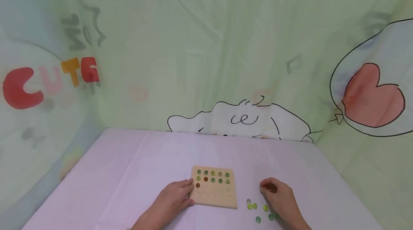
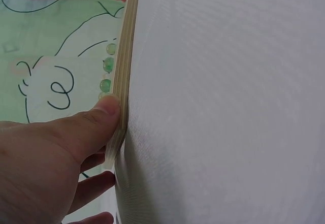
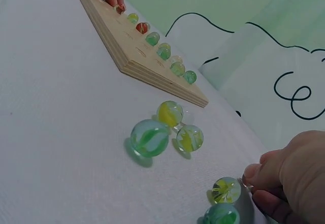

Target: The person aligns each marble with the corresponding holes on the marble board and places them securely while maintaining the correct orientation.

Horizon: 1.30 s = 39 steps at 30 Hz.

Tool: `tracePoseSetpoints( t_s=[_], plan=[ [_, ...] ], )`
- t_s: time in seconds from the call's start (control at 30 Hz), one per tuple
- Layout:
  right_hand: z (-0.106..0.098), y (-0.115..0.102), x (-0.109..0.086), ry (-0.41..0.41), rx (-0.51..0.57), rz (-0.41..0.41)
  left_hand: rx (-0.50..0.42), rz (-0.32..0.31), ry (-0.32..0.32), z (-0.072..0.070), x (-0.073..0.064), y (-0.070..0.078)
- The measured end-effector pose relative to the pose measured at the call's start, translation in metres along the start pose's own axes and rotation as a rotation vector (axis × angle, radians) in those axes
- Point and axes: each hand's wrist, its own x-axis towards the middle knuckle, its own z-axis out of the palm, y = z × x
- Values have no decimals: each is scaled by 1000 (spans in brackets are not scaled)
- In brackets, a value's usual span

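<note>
A square wooden board [image 1: 215, 201] with rows of round hollows lies on the table. Marbles fill its two far rows, mostly green and yellow with one brown; another brown marble [image 1: 198, 185] sits at the left of the third row. My left hand [image 1: 173, 195] grips the board's left side, thumb near the front corner. Right of the board, my right hand [image 1: 280, 197] pinches a small clear marble [image 3: 247, 185] between thumb and fingertips, mostly hidden by them. Beneath and beside that hand lie loose marbles, including a yellow one [image 3: 226, 190] and a green one [image 3: 150, 138].
A pale cloth covers the table [image 1: 129, 172]. Yellow marbles [image 1: 255, 206] and a clear one [image 1: 248, 201] cluster off the board's near right corner. Printed curtains [image 1: 161, 61] hang at the back and both sides.
</note>
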Motion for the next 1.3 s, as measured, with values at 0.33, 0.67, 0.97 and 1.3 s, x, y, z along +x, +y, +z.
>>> tracePoseSetpoints(
  t_s=[0.33,0.67,0.97,1.3],
  plan=[
    [5,-2,3,23,-24,10,10,-1,1,2,0,-1],
    [4,-17,7,8,141,100,8,-12,-35,-1,1,0],
    [5,-34,1,-56,320,84,32,0,-34,-2,1,-1],
    [18,-57,-2,-126,413,62,29,-2,-21,-1,2,-1]
  ],
)
